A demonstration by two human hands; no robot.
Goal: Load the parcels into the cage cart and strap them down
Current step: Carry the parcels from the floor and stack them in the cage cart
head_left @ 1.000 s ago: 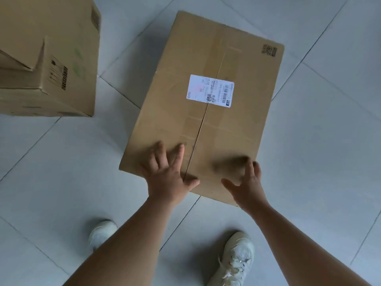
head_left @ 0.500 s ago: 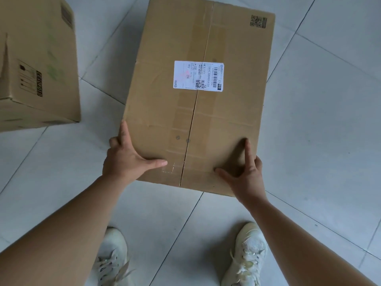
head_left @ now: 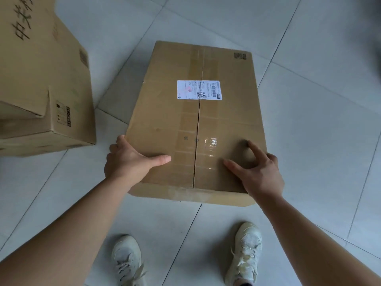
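Gray floor tiles (head_left: 309,141) lie under my white shoes (head_left: 127,259). Just past my toes is the box (head_left: 185,120) on the floor, its long side running straight away from me. My left hand (head_left: 125,159) grips the near left corner, thumb on top. My right hand (head_left: 261,174) holds the near right corner, pointer and thumb flat, other fingers bent over the edge. Far left stands another box (head_left: 41,79).

Parcel storeroom, tiled floor (head_left: 315,145), shipping cartons (head_left: 162,120)
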